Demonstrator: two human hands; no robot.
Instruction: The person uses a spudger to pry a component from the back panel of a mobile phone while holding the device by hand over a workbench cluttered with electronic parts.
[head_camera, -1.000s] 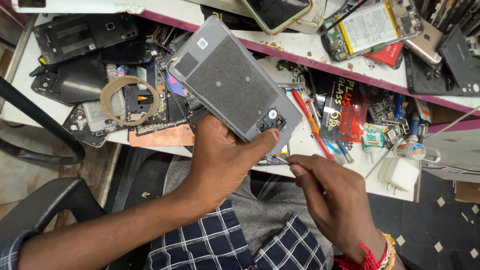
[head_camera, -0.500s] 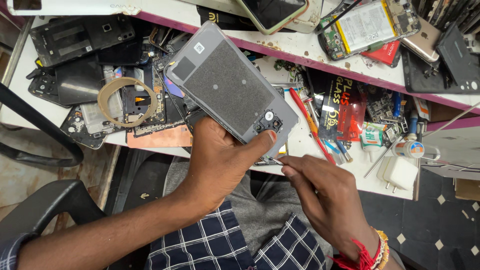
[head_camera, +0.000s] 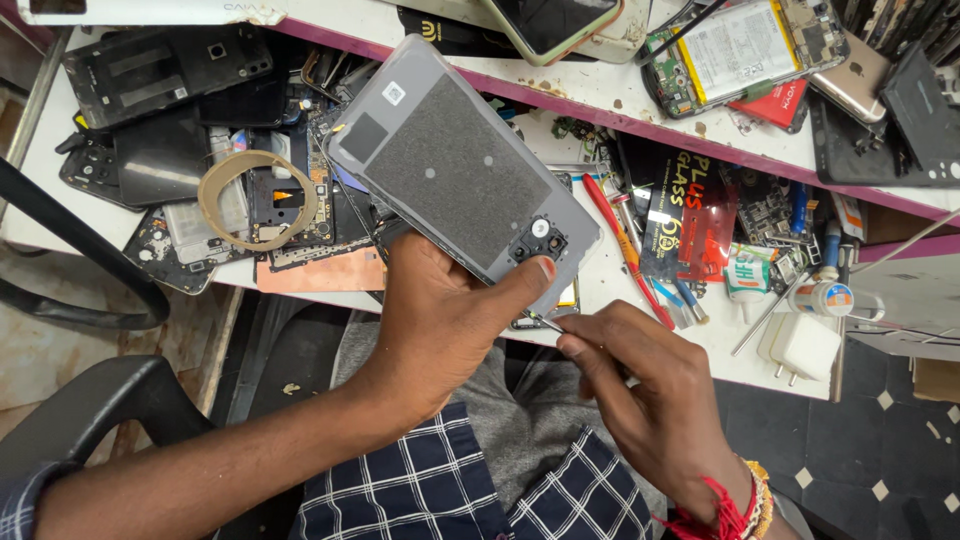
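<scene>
Head view: your left hand (head_camera: 440, 320) grips the grey phone back cover (head_camera: 460, 170), already lifted off; your right hand (head_camera: 650, 395) pinches thin tweezers (head_camera: 545, 322) at its corner.

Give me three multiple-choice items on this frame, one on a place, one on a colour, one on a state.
1. Where is the tan tape ring?
A. On the phone parts left of the grey back cover
B. On the white charger
C. On the person's wrist

2. What colour is the screwdriver handle lying right of the cover?
A. Green
B. Red
C. White

3. How is the grey back cover held?
A. Lying flat, untouched
B. Gripped in the left hand, inner side up
C. Pinched in the right hand alone

Answers:
1 A: the ring rests on dark parts at the left.
2 B: the handle is red.
3 B: the left hand grips its lower end, thumb on the edge, while the right hand brings a thin metal tool to it.
</scene>
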